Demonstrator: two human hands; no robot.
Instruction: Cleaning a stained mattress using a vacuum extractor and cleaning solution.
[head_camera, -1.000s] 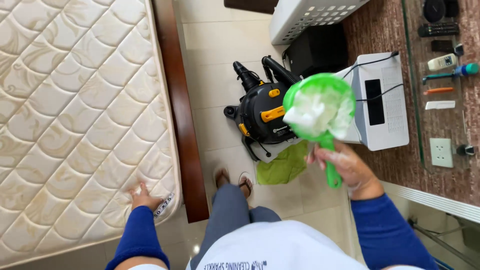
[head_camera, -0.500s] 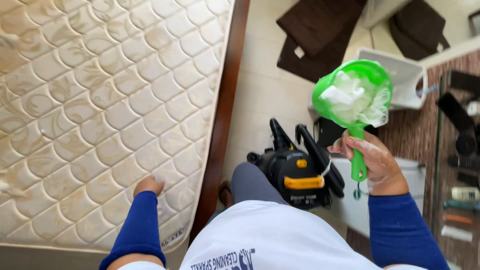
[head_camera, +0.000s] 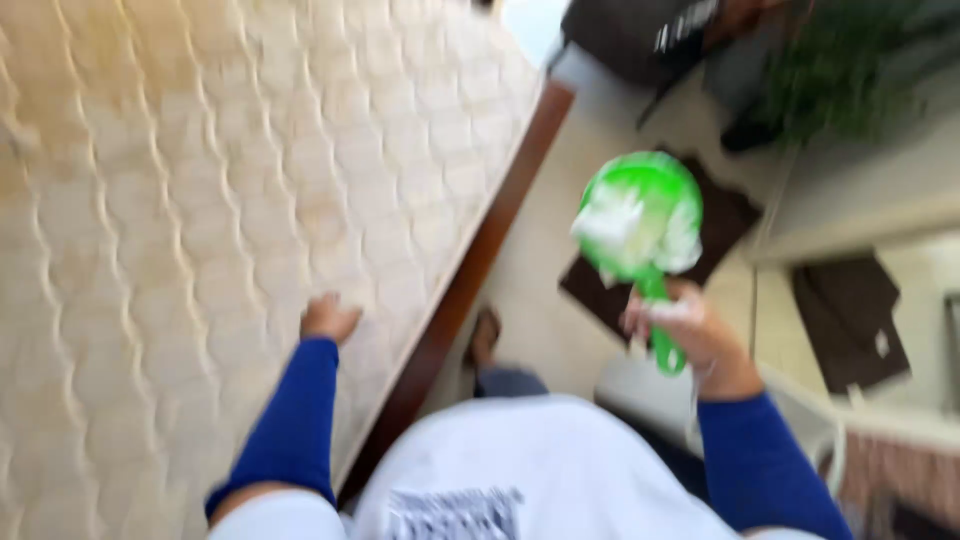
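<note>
Gripping a green scoop (head_camera: 648, 225) by its handle, the right hand (head_camera: 683, 325) holds it upright over the floor (head_camera: 545, 300), well off to the side of the bed. The fingers are wrapped tight around the handle, whose lower end pokes out below the fist. The round bowl of the scoop sits above the hand and is filled with something white and crumpled; the blur makes it impossible to tell whether that is cloth, paper or powder. A thin white cord or thread seems to hang from the wrist, though it is too smeared to be sure.

The left hand (head_camera: 328, 318) rests on the mattress (head_camera: 230, 200) near its edge, palm down. It holds nothing; whether the fingers are spread or curled cannot be told through the blur. The mattress is cream, quilted in a diamond pattern, and fills the left half of the view. A dark brown wooden bed frame (head_camera: 470, 280) runs along its side, between the mattress and the floor.

Both arms wear blue sleeves (head_camera: 295, 420), and a white shirt (head_camera: 530, 470) fills the bottom of the frame. One foot (head_camera: 485, 335) shows on the floor just beside the bed frame. Dark brown mats (head_camera: 720, 215) lie on the pale floor behind the scoop, and a blurred green plant (head_camera: 830, 60) stands at the upper right.
</note>
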